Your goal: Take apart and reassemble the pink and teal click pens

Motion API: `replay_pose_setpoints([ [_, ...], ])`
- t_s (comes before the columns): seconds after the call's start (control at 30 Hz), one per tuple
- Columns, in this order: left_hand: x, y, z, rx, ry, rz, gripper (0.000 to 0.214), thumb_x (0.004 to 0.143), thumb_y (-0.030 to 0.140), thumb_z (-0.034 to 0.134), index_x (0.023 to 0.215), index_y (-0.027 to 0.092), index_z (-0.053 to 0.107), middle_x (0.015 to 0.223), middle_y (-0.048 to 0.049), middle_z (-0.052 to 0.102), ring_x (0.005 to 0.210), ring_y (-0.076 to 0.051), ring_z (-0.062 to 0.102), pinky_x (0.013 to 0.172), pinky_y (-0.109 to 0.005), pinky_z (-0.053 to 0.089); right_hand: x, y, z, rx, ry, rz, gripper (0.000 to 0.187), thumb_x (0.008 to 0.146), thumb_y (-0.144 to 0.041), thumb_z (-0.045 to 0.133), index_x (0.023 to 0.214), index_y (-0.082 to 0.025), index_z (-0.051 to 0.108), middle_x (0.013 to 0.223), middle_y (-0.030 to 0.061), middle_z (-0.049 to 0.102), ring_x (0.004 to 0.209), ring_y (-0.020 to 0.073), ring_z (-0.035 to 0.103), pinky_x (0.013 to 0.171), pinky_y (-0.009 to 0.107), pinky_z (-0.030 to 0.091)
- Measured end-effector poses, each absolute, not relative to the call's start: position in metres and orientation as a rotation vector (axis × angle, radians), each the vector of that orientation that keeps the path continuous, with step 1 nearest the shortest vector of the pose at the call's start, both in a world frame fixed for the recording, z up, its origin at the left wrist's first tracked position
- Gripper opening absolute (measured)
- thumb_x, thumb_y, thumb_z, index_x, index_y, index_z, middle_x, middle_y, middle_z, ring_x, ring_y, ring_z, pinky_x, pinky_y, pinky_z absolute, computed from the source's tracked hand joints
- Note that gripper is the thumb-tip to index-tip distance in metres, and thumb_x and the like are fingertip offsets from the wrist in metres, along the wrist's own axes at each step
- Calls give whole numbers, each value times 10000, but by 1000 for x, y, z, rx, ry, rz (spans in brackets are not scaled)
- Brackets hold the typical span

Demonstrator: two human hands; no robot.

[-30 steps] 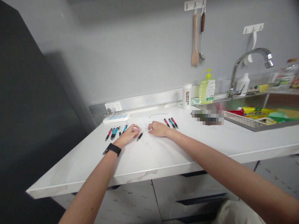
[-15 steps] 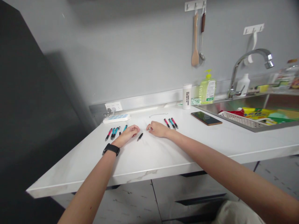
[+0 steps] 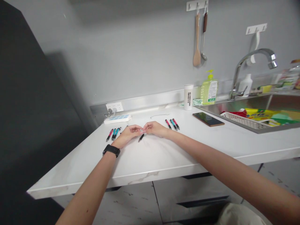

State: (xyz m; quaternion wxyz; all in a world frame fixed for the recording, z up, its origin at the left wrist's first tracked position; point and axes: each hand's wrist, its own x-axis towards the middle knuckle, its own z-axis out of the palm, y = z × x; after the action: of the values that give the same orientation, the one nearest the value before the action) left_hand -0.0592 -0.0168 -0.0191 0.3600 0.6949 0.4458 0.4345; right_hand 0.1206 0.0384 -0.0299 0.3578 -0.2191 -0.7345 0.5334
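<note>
My left hand [image 3: 128, 133], with a black watch on the wrist, and my right hand [image 3: 154, 128] meet fingertip to fingertip just above the white counter [image 3: 164, 156]. Both pinch a small pale piece [image 3: 141, 131] that is too small to name. A black pen part [image 3: 141, 137] lies on the counter just below the fingers. Several pink and blue pens [image 3: 113, 134] lie in a row left of my left hand. Three more pens [image 3: 172, 123] lie right of my right hand.
A white power strip [image 3: 117, 118] and a thin wire [image 3: 158, 115] lie by the wall. A phone [image 3: 208, 119] lies near the sink [image 3: 257, 107], which holds a basket and coloured packets. A white cup [image 3: 188, 97], soap bottle [image 3: 208, 88] and tap stand behind.
Both hands lifted off the counter and came together. Their fingertips now pinch a small piece between them; before they rested apart on the surface.
</note>
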Motion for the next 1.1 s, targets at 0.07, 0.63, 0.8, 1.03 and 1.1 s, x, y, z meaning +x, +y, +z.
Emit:
replay_pose_setpoints([
  [0.07, -60, -14, -20, 1805, 1150, 1147, 229, 662, 341, 706, 780, 150, 663, 760, -37, 655, 684, -126, 556, 665, -257, 417, 119, 34, -30, -551, -1870, 1426, 89, 659, -123, 661, 715, -120, 593, 648, -16, 609, 608, 71, 538, 635, 201, 409],
  [0.63, -62, -9, -24, 1498, 1112, 1256, 268, 631, 320, 741, 770, 151, 586, 795, -44, 661, 736, -138, 625, 628, -237, 441, 152, 50, -23, -1361, -2389, 107, 218, 795, -183, 543, 942, -138, 697, 1054, 147, 644, 980, 237, 592, 847, 303, 421],
  [0.8, -72, -2, -28, 1574, 1179, 1352, 291, 616, 347, 747, 805, 148, 650, 763, -34, 660, 685, -114, 593, 650, -241, 440, 145, 47, -18, -1079, -2299, 408, 214, 802, -172, 543, 965, -161, 682, 946, 61, 687, 860, 144, 611, 775, 216, 434],
  [1.03, -73, -3, -26, 1585, 1252, 1444, 348, 601, 398, 744, 812, 154, 615, 738, -40, 664, 717, -148, 611, 645, -256, 435, 141, 41, -15, -889, -2301, 494, 193, 805, -159, 547, 945, -143, 679, 903, 67, 674, 818, 141, 592, 758, 232, 431],
  [1.1, -73, -3, -25, 1594, 1278, 1478, 344, 603, 415, 738, 787, 160, 597, 704, -28, 655, 691, -144, 605, 625, -249, 423, 141, 42, -16, -896, -2289, 523, 188, 802, -158, 548, 935, -146, 681, 893, 64, 674, 810, 140, 589, 753, 231, 429],
])
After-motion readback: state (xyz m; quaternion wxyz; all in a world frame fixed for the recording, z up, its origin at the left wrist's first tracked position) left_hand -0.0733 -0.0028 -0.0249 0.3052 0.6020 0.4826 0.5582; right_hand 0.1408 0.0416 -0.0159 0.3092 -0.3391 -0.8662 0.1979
